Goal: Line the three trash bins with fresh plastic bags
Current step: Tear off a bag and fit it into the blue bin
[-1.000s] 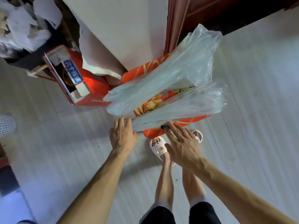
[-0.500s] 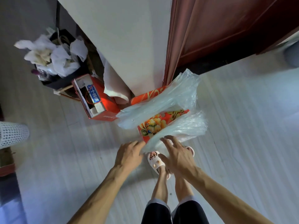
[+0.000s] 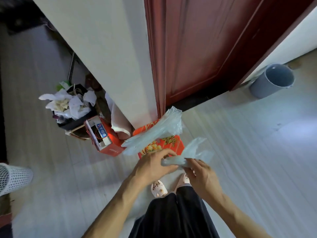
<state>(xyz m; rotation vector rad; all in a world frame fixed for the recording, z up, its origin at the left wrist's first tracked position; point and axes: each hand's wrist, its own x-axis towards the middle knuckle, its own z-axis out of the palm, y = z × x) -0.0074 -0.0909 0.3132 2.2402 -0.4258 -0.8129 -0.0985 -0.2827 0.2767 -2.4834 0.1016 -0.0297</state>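
Sitting right of the red door, the grey bin is looking unlined; a spare bag is lying on the floral box at the door's foot. The left hand and right hand are pinching a bunched plastic bag below the door, fingers curling round it; limp and slippery, it is likely needing a grip at its mouth edge.

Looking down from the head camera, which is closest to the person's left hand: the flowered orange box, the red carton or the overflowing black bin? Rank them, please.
From the left hand, pinching a plastic bag:
1. Flowered orange box, just beyond the fingers.
2. Red carton, farther left, by the wall corner.
3. Overflowing black bin, farthest, behind the carton on the left.
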